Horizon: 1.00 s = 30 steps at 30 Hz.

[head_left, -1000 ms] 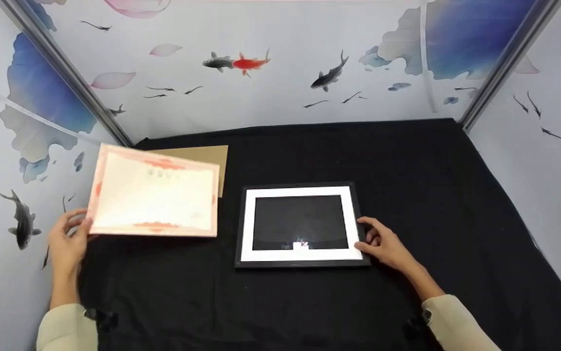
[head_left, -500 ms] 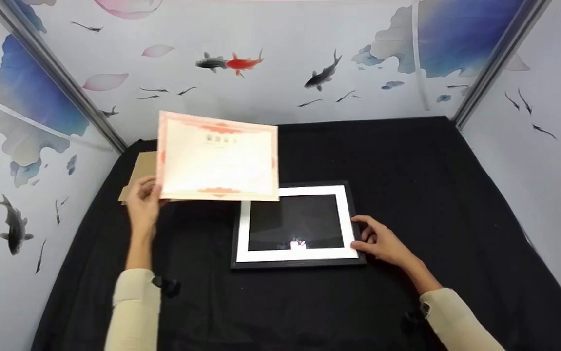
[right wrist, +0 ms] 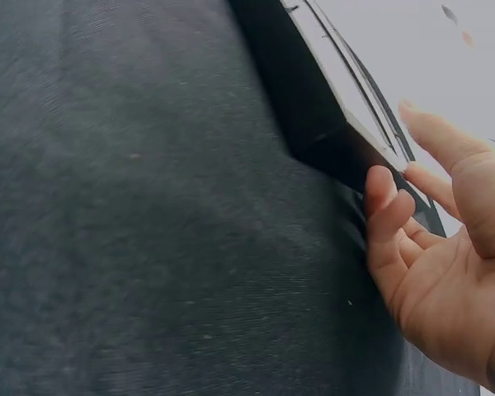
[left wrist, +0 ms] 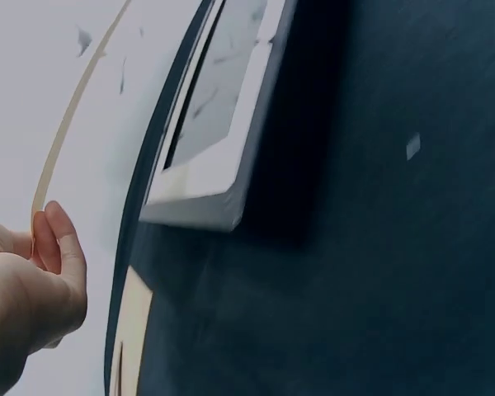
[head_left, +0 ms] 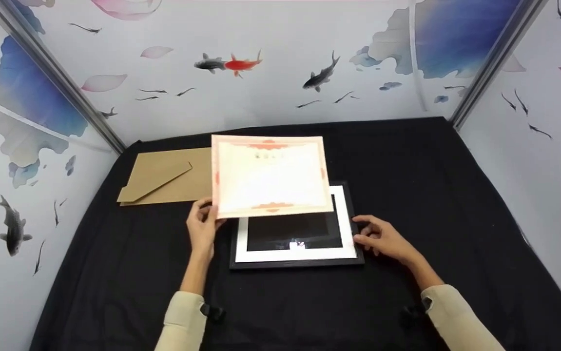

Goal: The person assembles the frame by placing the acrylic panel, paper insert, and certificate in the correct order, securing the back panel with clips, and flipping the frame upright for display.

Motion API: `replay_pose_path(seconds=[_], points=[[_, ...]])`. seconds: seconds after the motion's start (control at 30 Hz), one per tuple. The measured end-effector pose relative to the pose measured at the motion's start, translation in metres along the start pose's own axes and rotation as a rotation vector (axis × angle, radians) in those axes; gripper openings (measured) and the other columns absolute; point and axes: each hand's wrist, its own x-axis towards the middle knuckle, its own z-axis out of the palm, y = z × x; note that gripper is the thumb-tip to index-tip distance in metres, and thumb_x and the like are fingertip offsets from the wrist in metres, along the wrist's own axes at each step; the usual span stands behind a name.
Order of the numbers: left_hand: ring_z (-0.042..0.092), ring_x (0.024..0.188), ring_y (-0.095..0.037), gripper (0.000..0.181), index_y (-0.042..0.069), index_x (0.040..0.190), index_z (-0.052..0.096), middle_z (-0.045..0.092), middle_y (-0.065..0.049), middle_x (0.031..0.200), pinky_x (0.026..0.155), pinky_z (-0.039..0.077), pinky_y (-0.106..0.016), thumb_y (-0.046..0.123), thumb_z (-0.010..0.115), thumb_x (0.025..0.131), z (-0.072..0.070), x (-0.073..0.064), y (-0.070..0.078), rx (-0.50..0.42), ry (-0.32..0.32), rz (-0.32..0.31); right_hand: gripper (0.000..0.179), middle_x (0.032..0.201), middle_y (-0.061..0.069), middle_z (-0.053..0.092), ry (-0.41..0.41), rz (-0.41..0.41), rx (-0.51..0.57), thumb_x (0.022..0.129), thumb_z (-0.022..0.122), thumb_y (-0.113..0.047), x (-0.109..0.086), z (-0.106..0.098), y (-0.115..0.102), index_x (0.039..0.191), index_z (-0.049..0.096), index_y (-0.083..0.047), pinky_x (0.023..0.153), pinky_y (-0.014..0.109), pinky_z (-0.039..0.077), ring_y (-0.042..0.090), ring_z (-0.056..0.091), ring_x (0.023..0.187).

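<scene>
My left hand (head_left: pixel 203 226) pinches the lower left corner of a certificate (head_left: pixel 270 180), a pale sheet with a red ornamental border. In the left wrist view the certificate (left wrist: pixel 66 124) shows edge-on between thumb and fingers. It hangs tilted above a black picture frame (head_left: pixel 297 264) with a white mat and dark centre, covering its upper left part. At the frame's right side is my right hand (head_left: pixel 382 239). In the right wrist view the bent fingers (right wrist: pixel 381 198) rest against the frame's side, and the thumb is raised above its edge.
A brown paper envelope (head_left: pixel 163 170) with a slanted flap lies to the left of the frame. All this is on a black cloth (head_left: pixel 280 307). White panels (head_left: pixel 261 107) printed with fish and leaves enclose the back and sides.
My left hand has carried the certificate rightward from the envelope side, first up and then lower, over the frame. The right hand stays at the frame's edge, its thumb shifted slightly.
</scene>
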Motion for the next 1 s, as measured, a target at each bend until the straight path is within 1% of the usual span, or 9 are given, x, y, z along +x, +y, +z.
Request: replay_pose_path(seconds=[0.1, 0.2, 0.27, 0.37, 0.53, 0.63, 0.73, 0.9, 1.0], points=[[0.056, 0.08, -0.034, 0.026, 0.003, 0.116, 0.058, 0.052, -0.025, 0.096, 0.069, 0.052, -0.044, 0.006, 0.06, 0.09, 0.004, -0.008, -0.003, 0.054, -0.024, 0.017, 0.047, 0.091, 0.016, 0.06, 0.039, 0.055, 0.041, 0.088, 0.066, -0.03, 0.001, -0.003, 0.002, 0.129, 0.053, -0.011, 0.052, 0.038, 0.049, 0.033, 0.058, 0.071], [0.057, 0.081, -0.034, 0.025, 0.008, 0.115, 0.059, 0.053, -0.022, 0.096, 0.069, 0.052, -0.04, 0.008, 0.06, 0.091, 0.007, -0.013, -0.005, 0.103, -0.031, 0.021, 0.046, 0.094, 0.016, 0.061, 0.091, 0.092, 0.097, 0.087, 0.065, -0.034, 0.002, -0.006, 0.001, 0.125, 0.057, -0.01, 0.059, 0.039, 0.051, 0.032, 0.058, 0.076], [0.058, 0.082, -0.034, 0.024, 0.01, 0.115, 0.059, 0.053, -0.02, 0.096, 0.069, 0.052, -0.04, 0.009, 0.06, 0.091, 0.007, -0.014, -0.007, 0.119, -0.035, 0.025, 0.045, 0.096, 0.017, 0.061, 0.121, 0.098, 0.139, 0.088, 0.065, -0.035, 0.004, -0.007, 0.0, 0.123, 0.057, -0.007, 0.062, 0.039, 0.051, 0.033, 0.059, 0.08], [0.058, 0.082, -0.034, 0.024, 0.011, 0.115, 0.059, 0.053, -0.02, 0.097, 0.07, 0.052, -0.039, 0.01, 0.06, 0.091, 0.008, -0.015, -0.009, 0.112, -0.035, 0.023, 0.045, 0.1, 0.019, 0.059, 0.16, 0.097, 0.184, 0.089, 0.063, -0.036, 0.008, -0.007, -0.004, 0.121, 0.058, -0.004, 0.065, 0.039, 0.051, 0.033, 0.059, 0.084], [0.059, 0.08, -0.032, 0.026, 0.007, 0.116, 0.058, 0.053, -0.022, 0.097, 0.069, 0.052, -0.04, 0.01, 0.06, 0.09, 0.008, -0.014, -0.011, 0.071, -0.031, -0.006, 0.045, 0.101, 0.019, 0.059, 0.193, 0.111, 0.222, 0.089, 0.062, -0.036, 0.019, -0.006, -0.008, 0.118, 0.059, -0.002, 0.067, 0.038, 0.051, 0.032, 0.061, 0.086], [0.058, 0.079, -0.032, 0.028, 0.002, 0.118, 0.056, 0.052, -0.026, 0.097, 0.07, 0.051, -0.046, 0.007, 0.06, 0.09, 0.01, -0.014, -0.01, 0.038, -0.048, -0.015, 0.046, 0.101, 0.02, 0.06, 0.195, 0.114, 0.254, 0.09, 0.062, -0.035, 0.026, -0.004, -0.012, 0.119, 0.058, 0.001, 0.067, 0.038, 0.051, 0.033, 0.062, 0.087], [0.057, 0.08, -0.036, 0.029, -0.003, 0.119, 0.055, 0.05, -0.031, 0.098, 0.072, 0.049, -0.051, 0.004, 0.059, 0.091, 0.013, -0.014, -0.005, 0.023, -0.071, -0.014, 0.047, 0.102, 0.021, 0.06, 0.2, 0.118, 0.285, 0.09, 0.061, -0.034, 0.034, -0.002, -0.017, 0.12, 0.056, 0.002, 0.066, 0.038, 0.052, 0.034, 0.062, 0.087], [0.056, 0.082, -0.039, 0.03, -0.005, 0.12, 0.053, 0.05, -0.032, 0.1, 0.074, 0.048, -0.053, 0.001, 0.057, 0.091, 0.022, -0.019, 0.006, 0.061, -0.092, -0.036, 0.047, 0.102, 0.021, 0.06, 0.217, 0.138, 0.345, 0.089, 0.062, -0.036, 0.048, 0.004, -0.025, 0.118, 0.057, 0.001, 0.065, 0.037, 0.052, 0.033, 0.062, 0.086], [0.056, 0.082, -0.038, 0.029, -0.005, 0.12, 0.053, 0.05, -0.03, 0.099, 0.075, 0.047, -0.055, -0.001, 0.056, 0.091, 0.027, -0.02, 0.007, 0.068, -0.093, -0.05, 0.049, 0.1, 0.021, 0.059, 0.243, 0.151, 0.389, 0.086, 0.066, -0.038, 0.056, 0.009, -0.03, 0.116, 0.058, 0.0, 0.064, 0.035, 0.052, 0.03, 0.062, 0.084]])
